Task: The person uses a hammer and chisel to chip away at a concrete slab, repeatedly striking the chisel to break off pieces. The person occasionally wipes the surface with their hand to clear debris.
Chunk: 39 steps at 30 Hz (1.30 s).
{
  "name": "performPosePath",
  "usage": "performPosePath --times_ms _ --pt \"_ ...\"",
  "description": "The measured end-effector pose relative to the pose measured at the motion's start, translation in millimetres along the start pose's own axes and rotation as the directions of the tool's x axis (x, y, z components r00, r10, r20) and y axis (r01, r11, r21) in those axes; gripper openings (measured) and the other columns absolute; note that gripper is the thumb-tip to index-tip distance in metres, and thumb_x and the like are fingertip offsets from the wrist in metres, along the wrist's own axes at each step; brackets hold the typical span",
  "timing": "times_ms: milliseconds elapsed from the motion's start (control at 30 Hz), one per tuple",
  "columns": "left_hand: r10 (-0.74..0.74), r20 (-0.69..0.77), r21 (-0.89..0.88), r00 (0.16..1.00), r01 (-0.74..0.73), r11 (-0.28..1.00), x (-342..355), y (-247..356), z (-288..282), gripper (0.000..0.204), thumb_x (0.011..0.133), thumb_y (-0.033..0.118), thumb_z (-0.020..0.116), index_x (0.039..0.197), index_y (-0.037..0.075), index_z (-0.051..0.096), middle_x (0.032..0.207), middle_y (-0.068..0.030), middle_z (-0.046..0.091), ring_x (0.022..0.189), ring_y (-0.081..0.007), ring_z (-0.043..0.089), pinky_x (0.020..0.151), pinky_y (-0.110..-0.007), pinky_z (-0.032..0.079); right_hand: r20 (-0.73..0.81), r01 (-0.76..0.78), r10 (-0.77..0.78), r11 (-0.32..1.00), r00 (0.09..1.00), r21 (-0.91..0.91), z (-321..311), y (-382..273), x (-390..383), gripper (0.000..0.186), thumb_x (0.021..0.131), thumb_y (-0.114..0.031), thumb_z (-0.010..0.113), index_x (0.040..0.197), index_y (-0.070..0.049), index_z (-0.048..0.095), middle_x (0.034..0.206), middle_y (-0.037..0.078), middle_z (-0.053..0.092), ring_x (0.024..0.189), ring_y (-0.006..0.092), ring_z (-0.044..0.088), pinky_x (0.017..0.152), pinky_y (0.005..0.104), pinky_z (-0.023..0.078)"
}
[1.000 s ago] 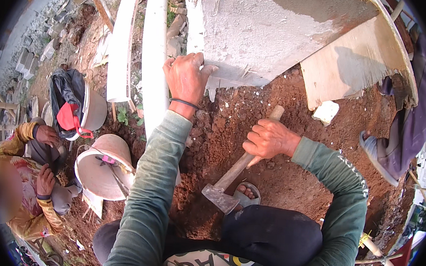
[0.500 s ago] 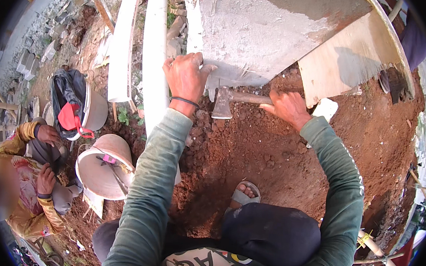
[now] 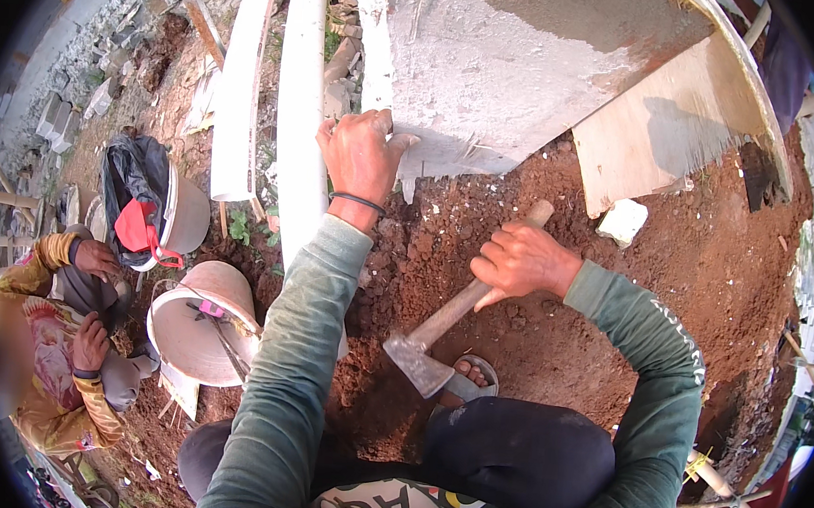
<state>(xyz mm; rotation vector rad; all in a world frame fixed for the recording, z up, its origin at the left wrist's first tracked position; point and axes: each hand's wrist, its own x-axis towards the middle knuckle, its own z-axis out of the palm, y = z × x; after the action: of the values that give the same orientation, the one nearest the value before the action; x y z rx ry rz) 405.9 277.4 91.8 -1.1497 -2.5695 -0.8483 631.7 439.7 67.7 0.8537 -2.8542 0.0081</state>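
Note:
My right hand (image 3: 524,262) is closed round the wooden handle of a hatchet (image 3: 447,315). Its steel head hangs low and to the left, just above my sandalled foot (image 3: 476,372), while the butt of the handle points up and away. Farther off, my left hand (image 3: 362,152) grips the near left corner of a grey, plaster-smeared board (image 3: 523,83); thumb and fingers close over its edge. The board's near edge is ragged and splintered. A dark band circles my left wrist.
A pale plywood piece (image 3: 641,148) adjoins the board, with a whitish stone (image 3: 623,222) below it. White pipes (image 3: 304,86) run along my left. A bucket (image 3: 211,288) with tools lies tilted there, near a seated person (image 3: 61,343). Loose reddish soil surrounds my foot.
The hatchet has swung away from the board's splintered edge, down toward me, and its head now points at my foot. My right hand has moved nearer; my left hand stays at the corner.

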Motion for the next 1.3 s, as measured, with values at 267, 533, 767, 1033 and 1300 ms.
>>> performPosePath --times_ms 267,533,767,1033,1300 --pt "0.035 0.011 0.040 0.999 -0.035 0.999 3.2 -2.1 -0.5 0.027 0.070 0.032 0.081 0.076 0.009 0.069 0.076 -0.0080 0.068 0.082 -0.0286 0.064 0.092 -0.050 0.037 0.239 -0.482 0.484 0.873 0.842 -0.069 1.8 -3.9 0.7 0.061 0.088 -0.070 0.049 0.072 -0.011 0.051 0.051 0.003 0.052 0.043 0.0165 0.055 0.043 0.0328 0.048" --pt "0.070 -0.030 0.106 0.997 -0.066 0.992 1.0 -0.5 -3.3 0.028 0.070 0.033 0.081 0.078 0.008 0.070 0.078 -0.0076 0.069 0.082 -0.0285 0.064 0.094 -0.051 0.037 0.227 -0.671 0.700 0.714 0.677 -0.201 11.8 13.0 -15.0 0.057 0.089 -0.061 0.059 0.080 -0.005 0.062 0.050 0.006 0.056 0.044 0.0207 0.059 0.041 0.0349 0.048" --pt "0.042 -0.018 0.083 0.999 -0.040 0.996 -1.3 0.5 -0.9 0.028 0.069 0.033 0.081 0.076 0.008 0.069 0.077 -0.0073 0.068 0.082 -0.0287 0.064 0.092 -0.049 0.036 0.052 0.028 -0.028 1.000 0.998 0.005 24.4 -14.2 -24.5 0.058 0.088 -0.065 0.055 0.069 -0.011 0.050 0.055 0.006 0.058 0.051 0.0176 0.062 0.046 0.0320 0.050" --pt "0.059 0.006 0.129 0.998 -0.059 0.990 1.0 0.7 -0.5 0.028 0.069 0.032 0.081 0.076 0.008 0.069 0.078 -0.0073 0.068 0.082 -0.0282 0.064 0.091 -0.049 0.036 0.215 -0.371 0.340 0.920 0.916 0.127 25.4 -12.5 -11.8 0.060 0.090 -0.066 0.051 0.075 -0.008 0.056 0.049 0.002 0.051 0.041 0.0160 0.056 0.037 0.0318 0.046" --pt "0.068 0.022 0.172 0.997 -0.071 0.983 3.1 3.2 -2.3 0.027 0.070 0.033 0.081 0.080 0.009 0.071 0.080 -0.0065 0.069 0.085 -0.0275 0.065 0.094 -0.052 0.036 0.070 -0.637 0.647 0.761 0.760 -0.118 21.1 9.5 -11.1 0.061 0.085 -0.068 0.058 0.084 -0.007 0.064 0.047 0.002 0.050 0.041 0.0155 0.053 0.039 0.0336 0.046"
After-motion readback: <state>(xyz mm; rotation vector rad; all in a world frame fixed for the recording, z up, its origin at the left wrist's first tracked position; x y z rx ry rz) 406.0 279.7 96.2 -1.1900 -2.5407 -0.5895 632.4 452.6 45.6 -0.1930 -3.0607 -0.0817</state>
